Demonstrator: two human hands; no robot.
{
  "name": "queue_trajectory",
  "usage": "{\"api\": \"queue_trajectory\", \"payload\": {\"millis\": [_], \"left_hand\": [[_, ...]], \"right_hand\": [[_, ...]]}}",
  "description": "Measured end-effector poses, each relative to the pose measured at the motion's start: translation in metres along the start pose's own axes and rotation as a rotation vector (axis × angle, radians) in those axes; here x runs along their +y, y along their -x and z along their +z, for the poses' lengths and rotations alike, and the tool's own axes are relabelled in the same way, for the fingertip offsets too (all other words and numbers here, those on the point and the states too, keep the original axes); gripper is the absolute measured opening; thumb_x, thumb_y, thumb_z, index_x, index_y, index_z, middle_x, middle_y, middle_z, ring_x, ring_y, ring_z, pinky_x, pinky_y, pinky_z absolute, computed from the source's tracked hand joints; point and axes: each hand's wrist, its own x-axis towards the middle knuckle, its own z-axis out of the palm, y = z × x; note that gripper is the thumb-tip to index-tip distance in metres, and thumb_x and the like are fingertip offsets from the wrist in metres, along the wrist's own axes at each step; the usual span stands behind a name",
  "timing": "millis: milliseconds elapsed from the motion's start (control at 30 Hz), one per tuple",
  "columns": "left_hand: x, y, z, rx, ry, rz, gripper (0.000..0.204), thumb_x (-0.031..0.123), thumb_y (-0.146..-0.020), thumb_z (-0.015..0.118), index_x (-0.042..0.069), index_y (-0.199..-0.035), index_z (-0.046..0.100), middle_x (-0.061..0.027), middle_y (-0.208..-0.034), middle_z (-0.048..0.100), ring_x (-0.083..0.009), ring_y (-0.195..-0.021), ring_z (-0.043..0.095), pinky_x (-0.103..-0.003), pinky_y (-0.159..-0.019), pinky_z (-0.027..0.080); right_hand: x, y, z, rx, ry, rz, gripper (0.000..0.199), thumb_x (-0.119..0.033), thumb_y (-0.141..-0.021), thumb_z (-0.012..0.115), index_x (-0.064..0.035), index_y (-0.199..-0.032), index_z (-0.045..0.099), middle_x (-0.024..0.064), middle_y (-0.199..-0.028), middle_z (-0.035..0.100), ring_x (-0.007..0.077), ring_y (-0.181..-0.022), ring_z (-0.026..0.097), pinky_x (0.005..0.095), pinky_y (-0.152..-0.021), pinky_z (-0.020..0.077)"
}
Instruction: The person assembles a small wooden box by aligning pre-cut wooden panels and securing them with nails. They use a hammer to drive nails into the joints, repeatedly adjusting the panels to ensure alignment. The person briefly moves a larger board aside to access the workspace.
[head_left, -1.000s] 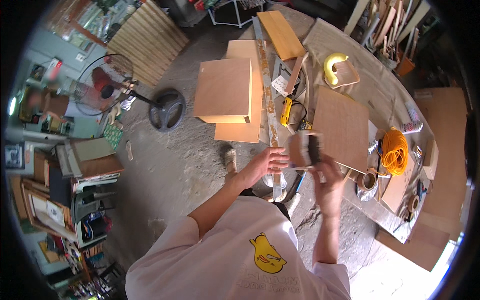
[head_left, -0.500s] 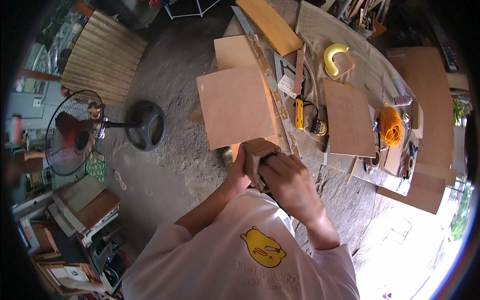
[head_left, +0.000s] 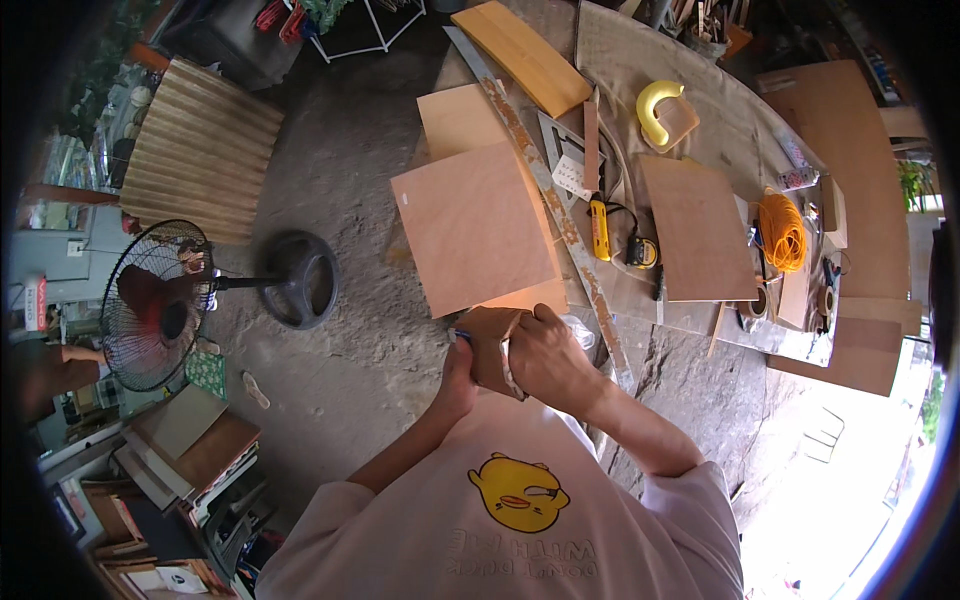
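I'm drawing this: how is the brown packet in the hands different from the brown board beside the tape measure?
The packet is small; the board is bigger.
The left hand and right hand hold the packet; the board lies on the table.
The packet has a ragged edge; the board's edges look straight.
Both are brown.

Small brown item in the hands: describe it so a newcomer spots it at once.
Find the white shirt with the yellow bird print, bottom centre. Just above it, between the left hand and right hand, is the small brown item. Unlike the large, flat square wooden surface above, it is compact and angular, with a pale right edge.
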Motion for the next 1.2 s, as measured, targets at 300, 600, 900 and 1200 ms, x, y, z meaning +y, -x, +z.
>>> {"api": "queue_trajectory", "payload": {"millis": [300,600,900,1200], "left_hand": [[0.018,-0.002,0.006,-0.047,-0.211,0.132,0.076,0.065,-0.106,0.021,0.007,-0.151,0.038,-0.0081,-0.145,0.052,-0.021,-0.135,0.051,-0.041,-0.114,0.042],[0.086,-0.023,0.034,0.123,-0.157,0.214,0.08,0.066,-0.1,0.048,0.008,-0.154,0.035,-0.0033,-0.131,0.056,-0.0144,-0.122,0.055,-0.033,-0.098,0.049],[0.198,-0.188,-0.082,-0.428,-0.468,0.177,0.109,0.023,-0.055,0.102,0.012,-0.146,0.042,-0.0042,-0.14,0.051,-0.0185,-0.134,0.047,-0.036,-0.113,0.038],[0.265,-0.373,-0.101,-0.474,-0.533,0.122,0.1,0.009,-0.05,0.102,0.01,-0.136,0.05,-0.004,-0.131,0.057,-0.0193,-0.129,0.052,-0.037,-0.111,0.042]], "right_hand": [[0.017,-0.011,-0.003,0.108,-0.035,-0.085,0.011,-0.015,-0.078,0.062,-0.0071,-0.072,0.066,0.0104,-0.076,0.067,0.0232,-0.077,0.067,0.0377,-0.079,0.0478],[0.038,-0.058,0.0,0.139,0.063,-0.22,0.007,-0.014,-0.073,0.065,-0.0089,-0.068,0.066,0.0072,-0.075,0.066,0.0206,-0.074,0.066,0.0362,-0.084,0.0439],[0.103,-0.189,-0.002,0.129,0.058,-0.315,0.007,-0.019,-0.069,0.066,-0.0119,-0.067,0.067,0.0015,-0.077,0.065,0.0187,-0.084,0.068,0.0409,-0.095,0.0428],[0.206,-0.308,-0.003,0.154,0.22,-0.113,0.013,-0.032,-0.087,0.068,-0.0203,-0.091,0.072,-0.0026,-0.082,0.071,0.0125,-0.087,0.07,0.0424,-0.114,0.0351]]}}
